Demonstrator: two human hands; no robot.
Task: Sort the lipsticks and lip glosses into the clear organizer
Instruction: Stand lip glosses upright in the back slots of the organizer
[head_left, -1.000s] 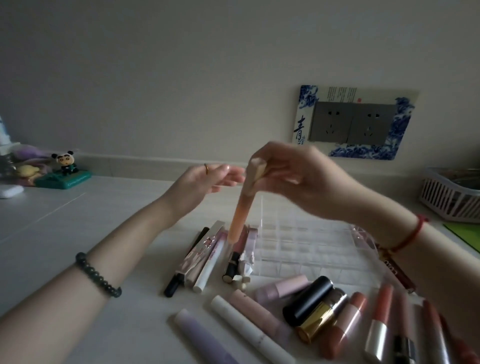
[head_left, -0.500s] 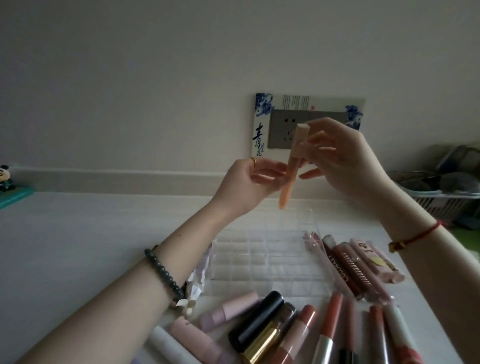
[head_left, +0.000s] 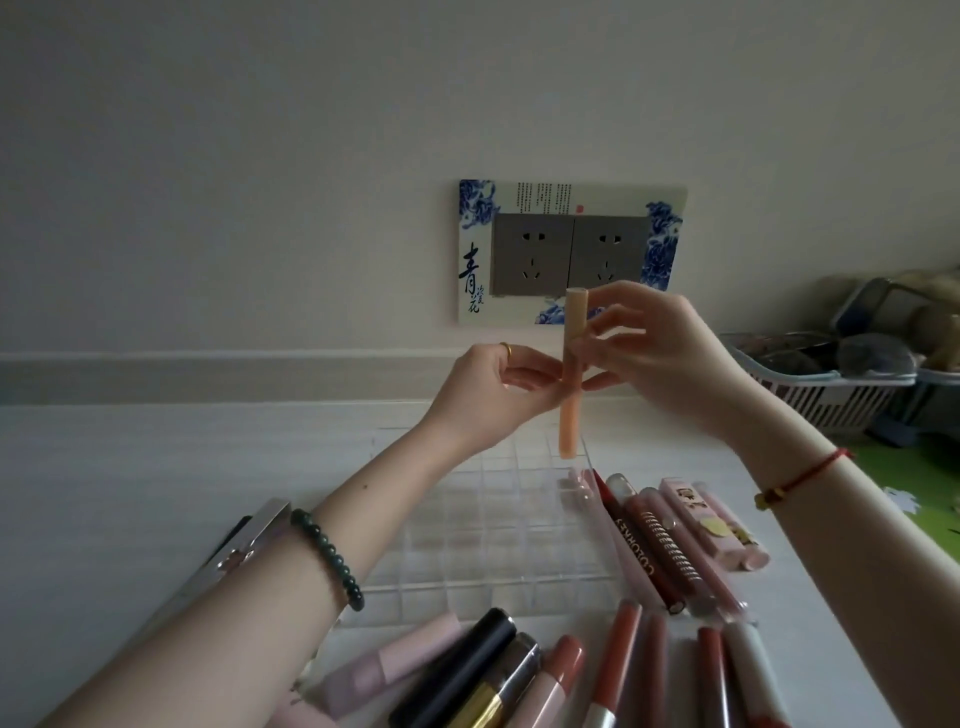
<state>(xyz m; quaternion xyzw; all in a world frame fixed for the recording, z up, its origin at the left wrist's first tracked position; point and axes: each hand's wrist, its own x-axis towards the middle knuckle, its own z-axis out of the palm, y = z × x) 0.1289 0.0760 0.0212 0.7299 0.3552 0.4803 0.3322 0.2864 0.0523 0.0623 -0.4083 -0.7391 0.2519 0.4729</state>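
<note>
The left hand (head_left: 483, 395) and right hand (head_left: 660, 358) pinch a slim peach gloss tube (head_left: 570, 405) upright over the clear gridded plastic organizer (head_left: 483, 540), seemingly empty; near and right, scattered lipsticks (head_left: 608, 670) await sorting.

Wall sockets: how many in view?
2: left socket and right socket, side by side in the blue-and-white wall plate. None appear hidden.

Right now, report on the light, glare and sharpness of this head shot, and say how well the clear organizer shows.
Head view: dim, flat light, no glare or hard shadows; the peach tube, pinched by the left hand and right hand, is fairly sharp; the clear organizer is faint, its cell walls barely showing; the lipsticks along the bottom edge look soft.
</note>
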